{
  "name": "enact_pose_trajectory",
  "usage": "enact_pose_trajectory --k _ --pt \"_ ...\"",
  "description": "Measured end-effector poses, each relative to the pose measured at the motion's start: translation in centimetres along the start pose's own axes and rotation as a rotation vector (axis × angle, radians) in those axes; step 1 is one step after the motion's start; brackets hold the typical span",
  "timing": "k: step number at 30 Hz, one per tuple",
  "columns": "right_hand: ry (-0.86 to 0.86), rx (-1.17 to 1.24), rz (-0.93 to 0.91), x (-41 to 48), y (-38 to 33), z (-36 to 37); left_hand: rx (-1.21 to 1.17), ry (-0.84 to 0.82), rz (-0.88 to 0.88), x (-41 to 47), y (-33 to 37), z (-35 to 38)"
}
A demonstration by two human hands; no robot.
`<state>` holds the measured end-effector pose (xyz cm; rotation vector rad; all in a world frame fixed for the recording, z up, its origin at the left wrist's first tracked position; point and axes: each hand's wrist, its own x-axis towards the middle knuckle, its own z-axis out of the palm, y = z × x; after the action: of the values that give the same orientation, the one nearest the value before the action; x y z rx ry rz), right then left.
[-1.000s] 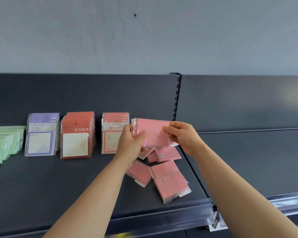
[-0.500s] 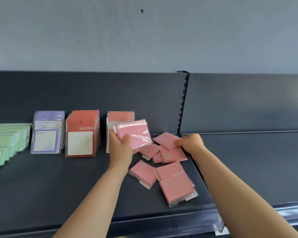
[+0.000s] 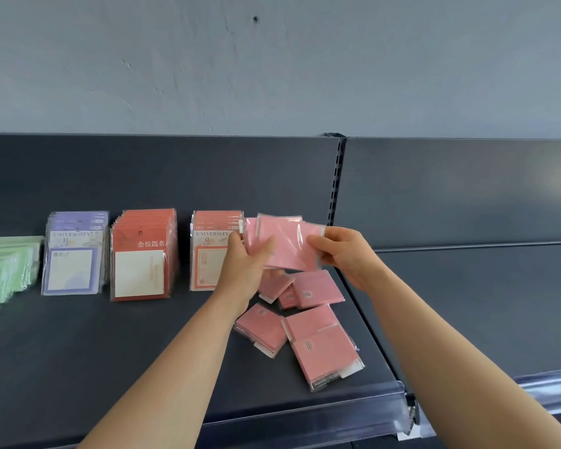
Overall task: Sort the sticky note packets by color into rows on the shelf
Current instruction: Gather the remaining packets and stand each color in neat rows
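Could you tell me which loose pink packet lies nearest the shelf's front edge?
The big pink packet at the pile's front right; the other loose ones lie farther back.

L hand [image 3: 245, 265], R hand [image 3: 344, 254] raised, prob. pinching.

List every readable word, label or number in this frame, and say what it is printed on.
"UNIVERSITY": front purple packet.
"金榜题名": front red packet.
"UNIVERSITY": front orange packet, partly behind the left hand.
Smaller print on those three: too blurred to read.
Dark marks on the loose pink packets: too small to read.
Held pink packets, gripped by the left hand and right hand: no readable text.
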<state>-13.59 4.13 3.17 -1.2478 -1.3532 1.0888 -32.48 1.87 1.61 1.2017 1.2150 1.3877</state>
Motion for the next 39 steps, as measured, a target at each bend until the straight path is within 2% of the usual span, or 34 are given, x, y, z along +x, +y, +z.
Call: enact_pose_trajectory --k 2,4,6,8,10,14,19,24,27,35,39 --pt "0.041 -0.022 -0.017 0.1 0.0 0.6 0.059 0.022 0.037 0.1 0.2 0.2" --pt "0.079 -0.238 -0.021 0.1 0.6 0.4 0.022 0.084 0.058 0.2 0.1 -0.1" --pt "-0.025 -0.586 -0.006 -0.3 1.7 0.2 -0.046 0.154 0.054 0.1 -0.1 -0.9" --pt "-0.155 -0.789 0.036 -0.9 2.7 0.1 -0.048 0.2 0.048 0.1 -0.7 -1.7" --pt "-0.158 -0.789 0.059 -1.4 3.1 -0.1 -0.048 0.221 0.045 -0.2 -1.1 -2.2" --pt "-0.099 -0.618 0.062 -1.9 3.0 -1.4 -0.101 0.231 0.043 -0.7 -1.5 -2.4" --pt "-0.037 -0.734 0.08 -1.0 4.0 -1.4 -0.016 0.197 -0.028 -1.5 -2.9 -1.4" --pt "-0.158 -0.699 0.276 0.0 2.7 -0.6 0.009 0.179 -0.088 -1.1 -3.8 -1.1" --pt "-0.135 -0.73 0.343 1.1 2.3 -0.1 0.063 0.172 -0.114 -1.1 -4.1 -1.0" --pt "-0.037 -0.739 0.399 2.3 2.3 0.4 0.102 0.164 -0.128 -1.1 -4.2 -1.0" --pt "-0.037 -0.644 0.365 2.6 2.8 -0.3 0.002 0.168 -0.112 -1.1 -4.2 -1.1"
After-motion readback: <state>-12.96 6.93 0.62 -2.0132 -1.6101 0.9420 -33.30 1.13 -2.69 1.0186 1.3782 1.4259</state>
